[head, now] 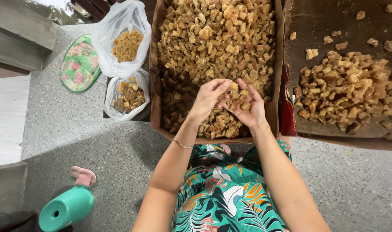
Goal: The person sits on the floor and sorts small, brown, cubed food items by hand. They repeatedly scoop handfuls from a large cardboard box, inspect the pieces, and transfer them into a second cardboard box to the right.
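Observation:
A cardboard box in front of me is full of small golden-brown lumps. My right hand is cupped palm-up over the box's near end and holds several of the lumps. My left hand reaches in from the left, its fingertips pinching at the lumps in the right palm. A thin bracelet sits on my left wrist.
A second box at the right holds a smaller heap of the same lumps. Two clear plastic bags of pieces stand at the left. A floral cushion, a teal bottle and a pink slipper lie on the speckled floor.

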